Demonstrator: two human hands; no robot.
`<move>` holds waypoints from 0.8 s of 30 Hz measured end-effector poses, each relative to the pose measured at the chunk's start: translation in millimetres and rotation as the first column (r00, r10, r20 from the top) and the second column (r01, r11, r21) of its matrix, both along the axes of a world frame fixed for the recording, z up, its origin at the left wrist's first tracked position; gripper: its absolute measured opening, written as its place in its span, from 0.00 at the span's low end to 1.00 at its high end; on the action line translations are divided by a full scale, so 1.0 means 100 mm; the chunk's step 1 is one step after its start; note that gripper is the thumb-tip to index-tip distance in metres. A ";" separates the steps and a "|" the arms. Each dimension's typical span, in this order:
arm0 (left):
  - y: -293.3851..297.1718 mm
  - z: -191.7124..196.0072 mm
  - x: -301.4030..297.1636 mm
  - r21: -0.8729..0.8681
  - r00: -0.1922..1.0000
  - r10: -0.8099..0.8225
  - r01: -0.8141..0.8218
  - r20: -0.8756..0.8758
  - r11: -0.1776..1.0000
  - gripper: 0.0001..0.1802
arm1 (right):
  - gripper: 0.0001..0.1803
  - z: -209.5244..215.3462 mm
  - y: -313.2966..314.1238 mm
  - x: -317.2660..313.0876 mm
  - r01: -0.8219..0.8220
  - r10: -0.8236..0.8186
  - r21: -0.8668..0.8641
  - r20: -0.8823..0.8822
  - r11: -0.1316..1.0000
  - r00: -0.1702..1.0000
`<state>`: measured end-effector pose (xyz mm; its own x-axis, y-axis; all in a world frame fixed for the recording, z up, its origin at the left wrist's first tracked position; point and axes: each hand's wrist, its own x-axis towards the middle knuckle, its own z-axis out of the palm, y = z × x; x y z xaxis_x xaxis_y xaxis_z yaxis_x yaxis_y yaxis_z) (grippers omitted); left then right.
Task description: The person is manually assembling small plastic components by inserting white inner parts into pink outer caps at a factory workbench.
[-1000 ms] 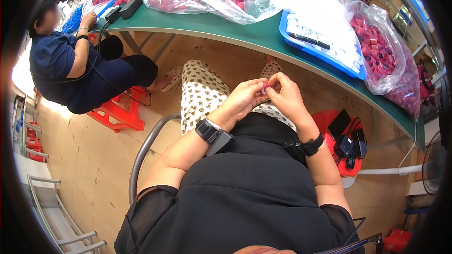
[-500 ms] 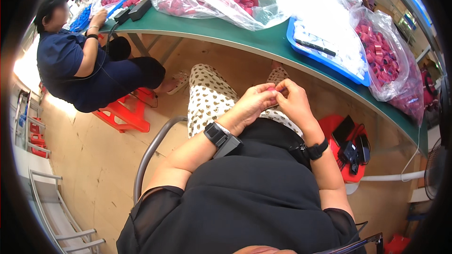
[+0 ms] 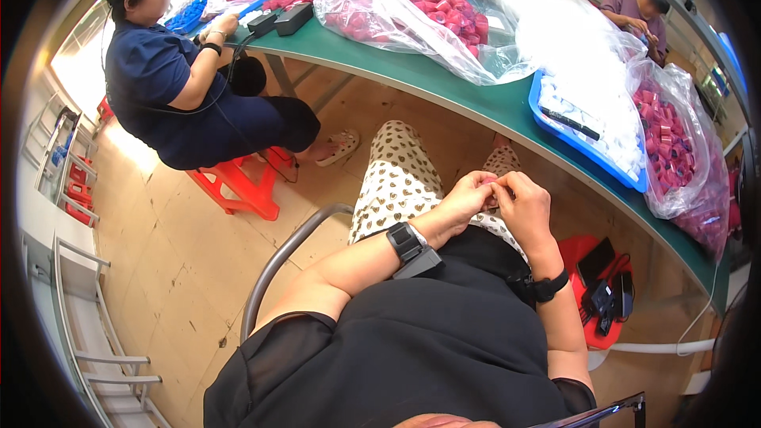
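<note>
My left hand [image 3: 465,199] and my right hand [image 3: 523,208] meet over my lap, fingertips pinched together. Whatever they pinch is too small and too hidden to make out. I sit in black clothes with spotted white trousers [image 3: 400,177] showing below the hands. A black watch [image 3: 411,249] is on my left wrist and a dark band [image 3: 548,286] on my right wrist. The green table [image 3: 444,83] lies ahead of my knees.
Clear bags of red pieces [image 3: 444,8] and a blue tray of white pieces [image 3: 593,131] sit on the table. A person in dark blue [image 3: 182,87] sits on a red stool [image 3: 242,186] at left. A red stool with dark gadgets [image 3: 604,285] stands at right.
Both hands stay pinched together over my lap. The view has tilted, so the hands and the seated person at left appear lower and more central.
</note>
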<state>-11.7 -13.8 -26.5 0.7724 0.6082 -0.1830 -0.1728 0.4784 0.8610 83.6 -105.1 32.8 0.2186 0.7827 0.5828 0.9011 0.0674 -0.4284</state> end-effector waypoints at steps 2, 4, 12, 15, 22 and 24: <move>0.01 0.02 -0.02 -0.015 0.998 -0.048 0.048 0.032 0.999 0.12 | 0.05 0.01 0.00 -0.01 -0.007 0.007 0.017 0.036 1.000 0.999; -0.01 0.04 -0.02 -0.038 0.999 -0.026 0.027 0.033 0.999 0.11 | 0.05 0.02 0.01 -0.02 -0.015 0.013 0.032 0.072 0.999 0.997; -0.03 0.15 -0.05 -0.092 0.990 0.076 -0.066 0.116 0.994 0.08 | 0.07 0.16 0.07 -0.01 -0.130 0.127 0.025 0.098 0.991 0.987; 0.00 0.14 0.03 -0.136 0.987 0.021 0.002 0.161 0.991 0.08 | 0.07 0.20 0.08 0.05 -0.106 0.107 -0.017 0.089 0.994 0.990; 0.07 0.30 0.07 -0.118 0.953 -0.156 0.191 0.259 0.974 0.10 | 0.08 0.35 -0.04 0.19 -0.075 0.061 -0.086 -0.146 0.994 0.987; 0.04 0.41 0.06 -0.043 0.961 -0.167 0.181 0.222 0.983 0.09 | 0.06 0.38 -0.10 0.18 -0.074 0.064 -0.042 -0.196 0.996 0.978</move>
<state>-5.7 -10.1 14.3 0.8905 0.4537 -0.0334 -0.2608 0.5693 0.7797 101.1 -114.7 70.7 0.2684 0.8262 0.4953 0.7940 0.1014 -0.5994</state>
